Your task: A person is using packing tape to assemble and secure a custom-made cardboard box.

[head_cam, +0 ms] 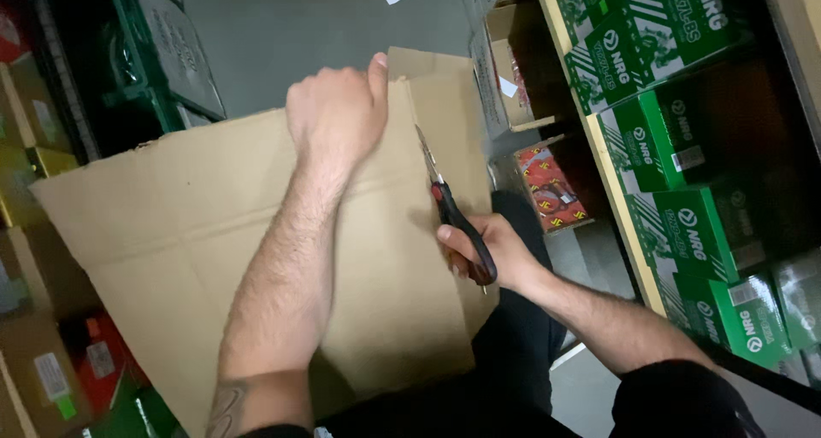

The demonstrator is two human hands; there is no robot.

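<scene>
A grey floor [325,27] runs toward the far side of a cramped storeroom, with wooden shelving [609,168] of green boxes [676,233] along the right, dark green crates [162,36] at far left and brown cartons [34,352] at near left. A flattened cardboard sheet [171,224] lies tilted across the person's lap in the middle. The left hand [336,113] reaches across it, fingers curled over its far edge, thumb up, gripping it. The right hand [487,254] is closed around the dark handles of scissors [453,211], blades pointing far into the sheet's right part.
</scene>
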